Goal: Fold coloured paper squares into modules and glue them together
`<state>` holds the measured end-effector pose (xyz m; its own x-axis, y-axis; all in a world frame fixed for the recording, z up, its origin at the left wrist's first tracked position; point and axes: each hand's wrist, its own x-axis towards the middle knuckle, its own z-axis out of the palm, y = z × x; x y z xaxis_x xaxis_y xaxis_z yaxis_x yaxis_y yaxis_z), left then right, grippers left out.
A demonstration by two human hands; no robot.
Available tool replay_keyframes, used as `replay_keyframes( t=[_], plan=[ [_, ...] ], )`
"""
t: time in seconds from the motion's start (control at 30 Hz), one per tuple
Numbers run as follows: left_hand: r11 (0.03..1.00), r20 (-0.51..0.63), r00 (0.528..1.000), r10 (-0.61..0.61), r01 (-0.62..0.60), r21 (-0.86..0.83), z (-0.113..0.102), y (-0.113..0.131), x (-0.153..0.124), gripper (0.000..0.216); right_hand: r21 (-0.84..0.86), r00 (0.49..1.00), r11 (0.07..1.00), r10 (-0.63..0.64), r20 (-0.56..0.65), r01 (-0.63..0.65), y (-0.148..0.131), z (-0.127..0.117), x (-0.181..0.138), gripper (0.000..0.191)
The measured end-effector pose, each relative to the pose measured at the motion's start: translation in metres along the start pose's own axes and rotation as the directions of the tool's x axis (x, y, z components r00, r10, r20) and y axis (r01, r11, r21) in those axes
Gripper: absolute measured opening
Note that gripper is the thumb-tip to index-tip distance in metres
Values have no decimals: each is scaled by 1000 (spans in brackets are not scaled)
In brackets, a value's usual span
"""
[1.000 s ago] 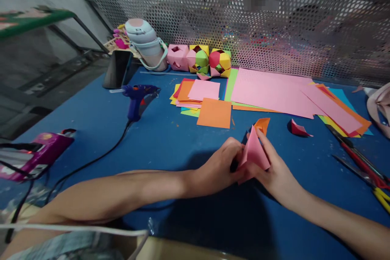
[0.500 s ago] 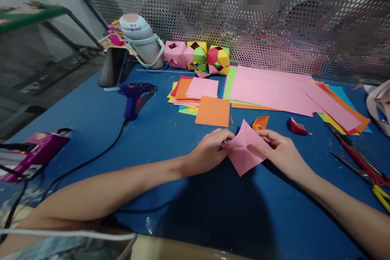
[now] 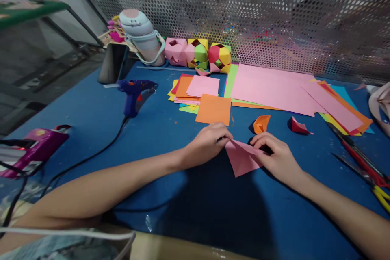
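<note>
A pink paper sheet (image 3: pixel 241 159), folded into a triangle, lies flat on the blue table (image 3: pixel 195 195). My left hand (image 3: pixel 210 143) pinches its left corner against the table. My right hand (image 3: pixel 276 156) presses with closed fingers on its right corner. A small folded orange piece (image 3: pixel 261 124) and a folded red piece (image 3: pixel 298 126) sit just beyond my right hand. An orange square sheet (image 3: pixel 214 109) lies just beyond my left hand.
Stacks of coloured paper (image 3: pixel 274 89) cover the back right. Three paper cubes (image 3: pixel 198 53) and a bottle (image 3: pixel 141 36) stand by the mesh wall. A blue glue gun (image 3: pixel 134 91) with its cord, a phone (image 3: pixel 111 65), scissors (image 3: pixel 362 162) and a magenta device (image 3: pixel 33 148) lie around.
The pink paper was held up between both hands, then spread out flat, and is now folded down into a triangle pressed against the table.
</note>
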<state>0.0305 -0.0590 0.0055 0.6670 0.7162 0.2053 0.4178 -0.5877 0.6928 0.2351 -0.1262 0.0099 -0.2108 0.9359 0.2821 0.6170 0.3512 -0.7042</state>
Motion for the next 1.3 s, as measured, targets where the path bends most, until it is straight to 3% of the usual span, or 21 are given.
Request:
replay_keyframes(
  t=[0.07, 0.17, 0.3, 0.4, 0.57, 0.67, 0.87, 1.07, 1.3],
  plan=[
    [999, 7, 1000, -6, 6, 35, -1, -4, 2, 14, -32, 984, 984, -175, 19, 175, 4, 2, -3, 14],
    [997, 55, 998, 17, -21, 69, -4, -7, 4, 16, -111, 942, 938, -319, 107, 330, 8, 2, -5, 18],
    [994, 148, 986, 74, -85, 70, -10, -9, 7, 17, -252, 872, 837, -447, 199, 487, 8, 3, -8, 20],
    [994, 210, 973, 91, -100, 33, -15, -12, 10, 20, -352, 784, 701, -553, 280, 620, 7, 4, -10, 18],
    [994, 258, 960, 104, -104, -12, -20, -17, 13, 20, -387, 669, 546, -628, 398, 743, -2, -1, -11, 23],
    [993, 262, 958, 116, -115, -22, -20, -18, 13, 19, -403, 673, 542, -640, 370, 737, -5, -3, -11, 20],
    [991, 274, 953, 131, -126, -34, -20, -18, 13, 17, -502, 780, 598, -510, 363, 625, 2, -1, -14, 17],
    [990, 289, 947, 139, -135, -35, -24, -19, 15, 14, -428, 722, 582, -531, 445, 691, -2, -4, -11, 26],
    [989, 318, 937, 147, -133, -65, -26, -23, 15, 15, -391, 716, 604, -523, 463, 694, -3, -5, -11, 29]
  ],
)
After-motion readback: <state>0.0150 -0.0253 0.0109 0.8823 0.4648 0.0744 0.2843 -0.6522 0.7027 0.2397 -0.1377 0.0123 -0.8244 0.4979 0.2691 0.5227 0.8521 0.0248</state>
